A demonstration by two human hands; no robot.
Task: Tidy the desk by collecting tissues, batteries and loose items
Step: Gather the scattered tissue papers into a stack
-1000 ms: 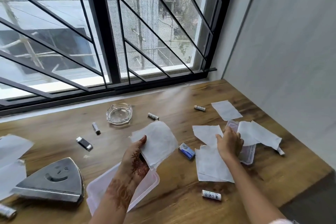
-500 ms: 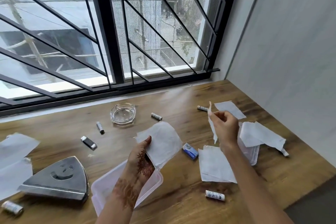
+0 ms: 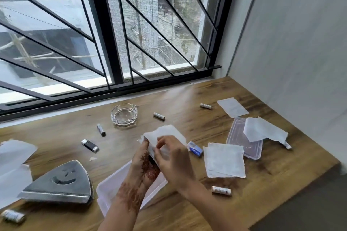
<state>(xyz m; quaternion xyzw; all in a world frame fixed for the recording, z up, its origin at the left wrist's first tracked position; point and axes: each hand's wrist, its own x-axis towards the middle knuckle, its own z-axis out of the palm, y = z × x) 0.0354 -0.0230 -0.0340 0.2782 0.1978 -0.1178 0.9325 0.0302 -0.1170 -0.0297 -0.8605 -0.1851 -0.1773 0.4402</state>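
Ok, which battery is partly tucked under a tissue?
The far-right battery, beside the clear lid: a tissue covers one end. The others lie fully uncovered.

No words or nos. legible from where I stand. The battery [image 3: 221, 190] nearest the front edge has dark print on its white wrap, too blurred to read. The small blue box [image 3: 195, 148] has a white mark, illegible. Only clear sign: a smiley face on the grey triangular block [image 3: 60, 182].
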